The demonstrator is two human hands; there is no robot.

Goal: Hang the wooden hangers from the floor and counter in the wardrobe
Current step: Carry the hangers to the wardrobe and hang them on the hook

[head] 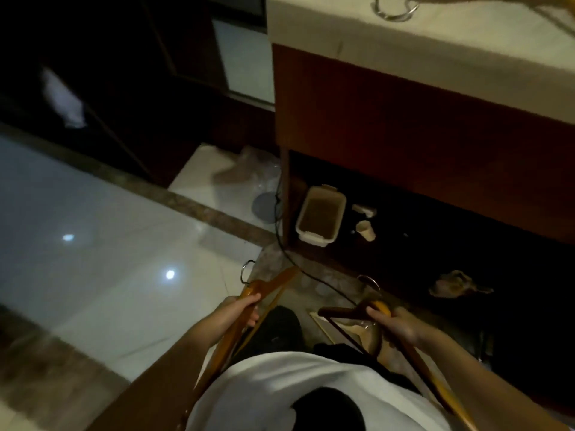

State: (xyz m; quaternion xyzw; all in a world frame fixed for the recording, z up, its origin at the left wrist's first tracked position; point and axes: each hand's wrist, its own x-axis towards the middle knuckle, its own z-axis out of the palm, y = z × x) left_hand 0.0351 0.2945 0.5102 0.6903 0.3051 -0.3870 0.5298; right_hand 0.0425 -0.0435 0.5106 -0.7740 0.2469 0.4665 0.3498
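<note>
Wooden hangers are gathered, my left hand and right hand each curled round some; next, I reckon, I carry them to the wardrobe.

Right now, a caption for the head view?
Left hand and right hand each grip wooden hangers by a counter.
</note>
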